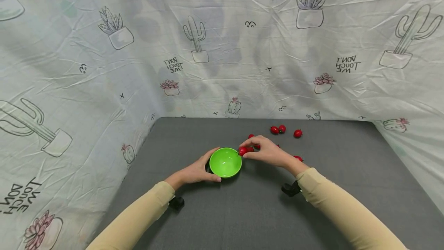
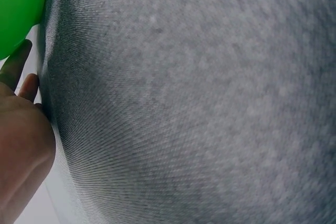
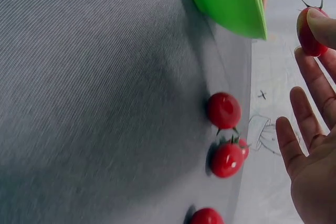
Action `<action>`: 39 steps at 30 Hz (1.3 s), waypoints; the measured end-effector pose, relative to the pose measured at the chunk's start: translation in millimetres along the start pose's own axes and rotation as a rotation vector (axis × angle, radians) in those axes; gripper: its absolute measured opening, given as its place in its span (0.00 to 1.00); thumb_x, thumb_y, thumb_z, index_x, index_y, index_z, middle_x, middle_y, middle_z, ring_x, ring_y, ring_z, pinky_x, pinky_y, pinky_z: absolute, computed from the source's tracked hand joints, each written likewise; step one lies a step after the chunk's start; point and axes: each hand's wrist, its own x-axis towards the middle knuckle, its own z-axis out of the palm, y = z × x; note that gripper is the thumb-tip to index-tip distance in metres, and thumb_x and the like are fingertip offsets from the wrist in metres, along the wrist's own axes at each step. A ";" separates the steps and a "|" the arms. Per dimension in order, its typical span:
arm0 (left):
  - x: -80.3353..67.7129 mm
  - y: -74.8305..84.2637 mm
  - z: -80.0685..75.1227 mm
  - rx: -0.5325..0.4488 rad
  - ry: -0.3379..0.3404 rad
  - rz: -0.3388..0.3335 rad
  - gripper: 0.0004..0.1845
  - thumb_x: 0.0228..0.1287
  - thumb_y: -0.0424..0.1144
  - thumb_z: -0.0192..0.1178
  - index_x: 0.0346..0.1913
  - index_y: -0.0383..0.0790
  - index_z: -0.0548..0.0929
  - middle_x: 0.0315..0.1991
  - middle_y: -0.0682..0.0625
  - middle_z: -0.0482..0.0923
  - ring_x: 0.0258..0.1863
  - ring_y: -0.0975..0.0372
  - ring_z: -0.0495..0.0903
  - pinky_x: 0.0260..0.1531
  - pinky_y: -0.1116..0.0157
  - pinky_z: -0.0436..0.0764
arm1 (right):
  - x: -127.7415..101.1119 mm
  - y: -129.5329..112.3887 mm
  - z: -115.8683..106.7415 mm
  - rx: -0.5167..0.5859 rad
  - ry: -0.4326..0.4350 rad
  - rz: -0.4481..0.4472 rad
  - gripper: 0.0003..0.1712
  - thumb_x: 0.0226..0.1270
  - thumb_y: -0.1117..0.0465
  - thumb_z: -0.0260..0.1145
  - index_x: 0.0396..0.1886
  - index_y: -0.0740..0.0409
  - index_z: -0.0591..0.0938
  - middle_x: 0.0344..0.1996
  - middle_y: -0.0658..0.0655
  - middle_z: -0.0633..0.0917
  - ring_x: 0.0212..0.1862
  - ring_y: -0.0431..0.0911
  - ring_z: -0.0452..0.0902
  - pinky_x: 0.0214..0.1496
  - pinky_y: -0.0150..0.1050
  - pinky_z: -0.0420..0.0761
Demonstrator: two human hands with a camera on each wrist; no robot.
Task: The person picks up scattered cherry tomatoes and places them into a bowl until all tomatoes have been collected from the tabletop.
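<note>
on the grey mat, left hand (image 1: 194,173) cups the empty green bowl (image 1: 225,162); right hand (image 1: 267,151) pinches one cherry tomato (image 1: 243,150) at its rim, loose tomatoes (image 1: 278,129) waiting behind.

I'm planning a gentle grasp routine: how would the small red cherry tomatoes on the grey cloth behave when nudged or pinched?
The small red cherry tomatoes look round and glossy, so a nudge would probably send them rolling across the grey cloth. Their smooth skin may be slippery. The right hand pinches one red tomato with fingertips alone, which suggests it is light.
</note>
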 end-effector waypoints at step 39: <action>-0.7 2.7 -3.3 -0.008 -0.020 -0.018 0.59 0.59 0.53 0.76 0.83 0.59 0.45 0.80 0.54 0.48 0.77 0.59 0.52 0.72 0.46 0.57 | 46.9 -7.1 43.2 -0.100 -0.160 -0.022 0.14 0.62 0.47 0.77 0.48 0.31 0.88 0.55 0.46 0.76 0.62 0.45 0.63 0.58 0.49 0.73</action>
